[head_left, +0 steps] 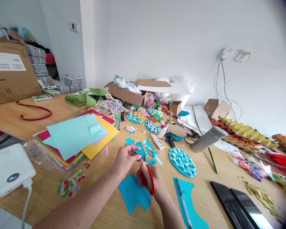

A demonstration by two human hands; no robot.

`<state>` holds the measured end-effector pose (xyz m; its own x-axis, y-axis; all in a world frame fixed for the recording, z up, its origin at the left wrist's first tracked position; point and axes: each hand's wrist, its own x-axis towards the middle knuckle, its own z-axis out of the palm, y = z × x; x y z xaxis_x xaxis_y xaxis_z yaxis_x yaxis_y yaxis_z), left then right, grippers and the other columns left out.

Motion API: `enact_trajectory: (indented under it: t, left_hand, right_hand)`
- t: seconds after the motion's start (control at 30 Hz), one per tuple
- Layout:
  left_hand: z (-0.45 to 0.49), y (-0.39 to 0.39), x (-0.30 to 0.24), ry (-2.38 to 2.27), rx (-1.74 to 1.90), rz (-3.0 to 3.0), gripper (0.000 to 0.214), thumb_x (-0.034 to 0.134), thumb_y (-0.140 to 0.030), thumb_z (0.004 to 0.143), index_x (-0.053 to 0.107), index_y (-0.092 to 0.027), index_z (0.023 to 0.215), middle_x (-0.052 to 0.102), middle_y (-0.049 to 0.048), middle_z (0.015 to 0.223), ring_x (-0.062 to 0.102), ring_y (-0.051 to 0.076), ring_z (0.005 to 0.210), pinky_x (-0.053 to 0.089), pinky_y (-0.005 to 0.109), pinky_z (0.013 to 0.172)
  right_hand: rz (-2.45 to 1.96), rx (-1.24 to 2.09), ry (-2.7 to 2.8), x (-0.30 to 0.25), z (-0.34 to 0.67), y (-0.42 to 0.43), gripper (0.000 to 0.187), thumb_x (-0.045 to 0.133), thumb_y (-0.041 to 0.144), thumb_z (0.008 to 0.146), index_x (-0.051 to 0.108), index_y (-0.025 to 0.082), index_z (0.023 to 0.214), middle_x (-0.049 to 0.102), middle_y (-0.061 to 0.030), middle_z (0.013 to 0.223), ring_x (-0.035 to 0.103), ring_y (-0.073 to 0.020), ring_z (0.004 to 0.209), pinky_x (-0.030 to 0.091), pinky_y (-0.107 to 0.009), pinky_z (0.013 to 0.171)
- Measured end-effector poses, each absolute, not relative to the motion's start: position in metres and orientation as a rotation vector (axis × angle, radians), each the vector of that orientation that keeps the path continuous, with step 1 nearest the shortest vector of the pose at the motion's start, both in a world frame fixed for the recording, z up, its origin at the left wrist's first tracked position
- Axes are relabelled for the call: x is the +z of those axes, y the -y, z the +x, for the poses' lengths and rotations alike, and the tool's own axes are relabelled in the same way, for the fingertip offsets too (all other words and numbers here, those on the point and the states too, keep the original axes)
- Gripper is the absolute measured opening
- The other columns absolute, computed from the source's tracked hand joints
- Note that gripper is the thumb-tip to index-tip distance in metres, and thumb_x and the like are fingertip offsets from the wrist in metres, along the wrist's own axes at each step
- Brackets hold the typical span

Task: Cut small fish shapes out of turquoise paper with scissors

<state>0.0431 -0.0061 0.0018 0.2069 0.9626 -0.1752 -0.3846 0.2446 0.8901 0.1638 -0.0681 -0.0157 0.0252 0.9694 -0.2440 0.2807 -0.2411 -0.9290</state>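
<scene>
My left hand (127, 158) pinches a small piece of blue paper (139, 149) between thumb and fingers. In my right hand (149, 179) is a pair of red-handled scissors (152, 183), its blades reaching up to the edge of that paper. Whether the blades are parted I cannot tell. Below my hands lies a larger blue sheet (131, 192) with faint drawn lines. Blue paper scraps (152, 156) are scattered just beyond the scissors. To the right, a pen (184, 203) rests on another cut blue sheet (195, 210).
Stacked coloured paper (71, 136) and paper dots (72, 184) lie left, near a white power bank (10, 171). Glue bottles (157, 142), a wavy-patterned blue oval (182, 162), a leaning grey flask (208, 139) and two phones (232, 205) are on the right. Open cardboard boxes (126, 93) stand against the wall.
</scene>
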Motion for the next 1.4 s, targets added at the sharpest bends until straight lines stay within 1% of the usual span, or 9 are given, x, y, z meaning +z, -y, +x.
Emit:
enact_trajectory:
  t: [0.23, 0.83, 1.17, 1.4]
  left_hand:
    - [0.043, 0.0063, 0.0001, -0.87, 1.098, 0.833, 0.023, 0.069, -0.004, 0.057, 0.065, -0.011, 0.079, 0.064, -0.002, 0.057, 0.063, 0.012, 0.053, 0.052, 0.022, 0.056]
    - [0.0434, 0.0053, 0.0003, -0.877, 1.101, 0.832, 0.023, 0.068, -0.003, 0.058, 0.065, -0.01, 0.079, 0.065, -0.002, 0.057, 0.063, 0.012, 0.053, 0.052, 0.022, 0.055]
    - [0.0432, 0.0054, 0.0009, -0.875, 1.09, 0.819, 0.023, 0.068, -0.003, 0.057, 0.065, -0.01, 0.079, 0.065, -0.0013, 0.057, 0.063, 0.012, 0.052, 0.052, 0.023, 0.055]
    - [0.0421, 0.0035, 0.0019, -0.879, 1.077, 0.827, 0.024, 0.067, -0.003, 0.059, 0.067, -0.009, 0.082, 0.065, -0.0016, 0.058, 0.062, 0.011, 0.053, 0.052, 0.023, 0.057]
  right_hand:
    - [-1.611, 1.254, 1.301, -0.0166, 0.1643, 0.068, 0.067, 0.04, 0.077, 0.079, 0.058, 0.014, 0.063, 0.053, -0.0024, 0.048, 0.045, -0.0104, 0.042, 0.032, -0.023, 0.042]
    - [-1.642, 1.239, 1.296, -0.0168, 0.1644, 0.0668, 0.07, 0.04, 0.081, 0.075, 0.057, 0.014, 0.062, 0.053, -0.0022, 0.047, 0.045, -0.0098, 0.04, 0.031, -0.021, 0.04]
    - [-1.683, 1.229, 1.29, -0.0113, 0.1623, 0.0676, 0.071, 0.04, 0.083, 0.072, 0.056, 0.014, 0.059, 0.051, -0.0009, 0.044, 0.042, -0.0084, 0.038, 0.029, -0.021, 0.038]
    - [-1.651, 1.235, 1.313, -0.0121, 0.1627, 0.0678, 0.071, 0.04, 0.082, 0.074, 0.055, 0.015, 0.058, 0.049, -0.0001, 0.042, 0.041, -0.0078, 0.037, 0.028, -0.021, 0.038]
